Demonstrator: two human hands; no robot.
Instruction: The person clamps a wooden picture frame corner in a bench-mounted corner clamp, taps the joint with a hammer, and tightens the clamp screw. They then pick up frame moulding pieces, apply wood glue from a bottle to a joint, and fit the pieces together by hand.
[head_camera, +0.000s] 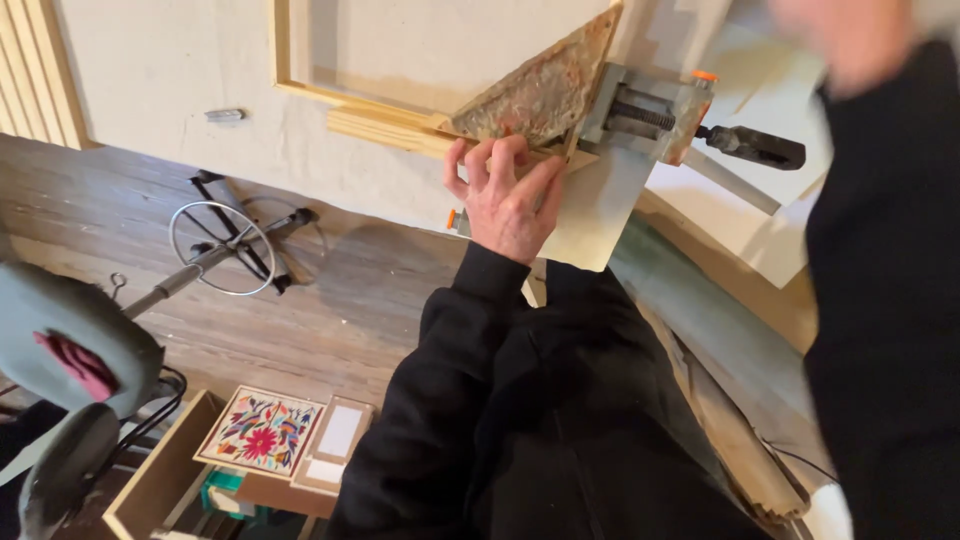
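Pale counter (180, 90), bare over most of its top. On it: light wooden frame (300, 95) with stacked strips at the corner, a stained triangular block (540, 95), a screw clamp (660, 115) with black handle, one small metal cylinder (225, 115).

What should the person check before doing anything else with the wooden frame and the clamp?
1. Left hand steadies the wooden frame at its corner: ok, fingers rest on the wood.
2. Triangular block sits in the corner: ok, it lies against the frame's corner.
3. Clamp grips the corner: cannot tell, how its jaws meet the wood is hidden.
4. Clamp handle free to turn: ok, nothing touches it.
5. Right hand ready: cannot tell, it is blurred at the top edge.
6. Workbench near the frame: a small metal piece lies apart from the frame: ok.
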